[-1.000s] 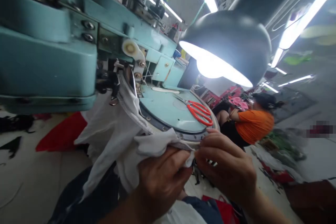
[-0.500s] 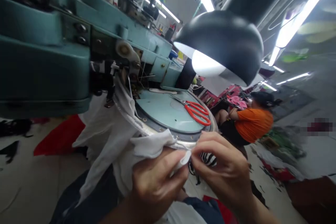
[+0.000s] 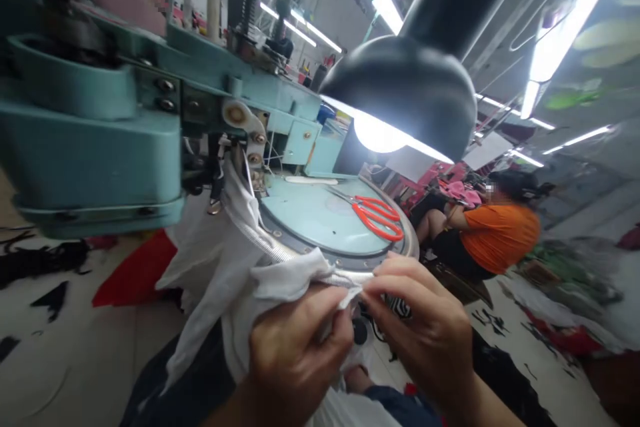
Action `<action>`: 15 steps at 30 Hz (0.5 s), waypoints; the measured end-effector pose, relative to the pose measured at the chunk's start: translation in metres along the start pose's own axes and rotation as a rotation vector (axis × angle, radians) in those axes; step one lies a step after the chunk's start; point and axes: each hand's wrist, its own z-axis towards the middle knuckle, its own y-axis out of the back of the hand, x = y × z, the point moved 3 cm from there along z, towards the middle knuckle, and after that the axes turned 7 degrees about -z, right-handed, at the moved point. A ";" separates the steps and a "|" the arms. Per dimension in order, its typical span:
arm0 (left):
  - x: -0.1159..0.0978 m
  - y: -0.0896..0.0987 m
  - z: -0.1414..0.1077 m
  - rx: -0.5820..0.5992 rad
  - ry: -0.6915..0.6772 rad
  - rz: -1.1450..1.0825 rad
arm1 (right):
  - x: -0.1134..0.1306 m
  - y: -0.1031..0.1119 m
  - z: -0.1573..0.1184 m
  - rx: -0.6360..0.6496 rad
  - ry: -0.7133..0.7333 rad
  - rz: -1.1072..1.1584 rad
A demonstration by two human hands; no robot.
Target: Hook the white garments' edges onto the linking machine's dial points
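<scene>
A person in pink point(image 3: 125, 3) at far left shows more fully than a second ago. Soft, creased white fabric point(image 3: 215, 280) hangs along the left and near rim of the machine's toothed ring point(image 3: 273, 250). The left hand point(image 3: 300, 343) pinches its edge; beside it, the right hand point(image 3: 430, 320) pinches the same edge. Orange-handled scissors point(image 3: 357, 201) lie farther off.
</scene>
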 end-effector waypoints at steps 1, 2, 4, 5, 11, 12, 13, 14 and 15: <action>0.000 0.000 0.000 0.005 0.001 0.009 | 0.000 0.000 0.000 -0.001 0.004 0.006; 0.000 0.001 0.000 0.004 0.004 0.016 | -0.001 0.000 0.000 0.000 0.002 0.009; -0.001 0.003 0.001 0.004 -0.003 0.021 | -0.002 -0.001 -0.001 -0.003 -0.005 0.016; -0.001 0.003 0.002 -0.003 -0.007 0.029 | -0.003 -0.001 -0.001 -0.005 -0.003 0.023; -0.001 0.006 0.005 -0.027 -0.041 0.070 | -0.002 -0.003 -0.002 0.000 -0.045 0.039; -0.001 0.006 0.004 -0.026 -0.044 0.076 | -0.001 -0.004 -0.002 -0.004 -0.069 0.035; -0.001 0.006 0.004 -0.032 -0.045 0.088 | -0.001 -0.004 -0.003 -0.010 -0.086 0.033; -0.001 0.006 0.004 -0.041 -0.047 0.101 | 0.000 -0.004 -0.003 -0.018 -0.094 0.032; -0.001 0.006 0.003 -0.043 -0.046 0.109 | 0.000 -0.004 -0.003 -0.021 -0.093 0.033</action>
